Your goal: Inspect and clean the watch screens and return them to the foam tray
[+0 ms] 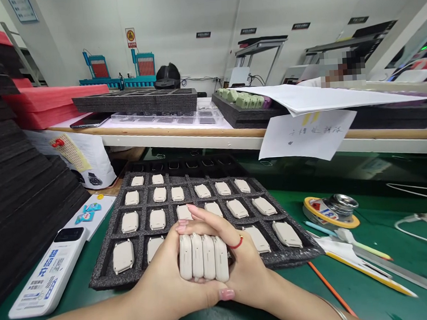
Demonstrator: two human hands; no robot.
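Note:
Both my hands are cupped together around several cream watch-shaped cases [203,258], stacked side by side on edge. My left hand [173,278] wraps the left side of the stack, its thumb stretched beneath. My right hand [243,264] closes round the right side and over the top, with a red ring on one finger. Behind the hands lies a black foam tray [107,263] with compartments, many holding one cream case [123,256] each. A few compartments in its back row hold none. My hands hide part of the tray's front.
Left are a white-blue box [48,271], blue packets [85,217] and stacked black foam [30,190]. Right are a tape roll [310,212], tweezers and tools [372,266] and an orange stick [332,288]. A shelf edge [229,132] crosses behind; a person [342,72] is beyond.

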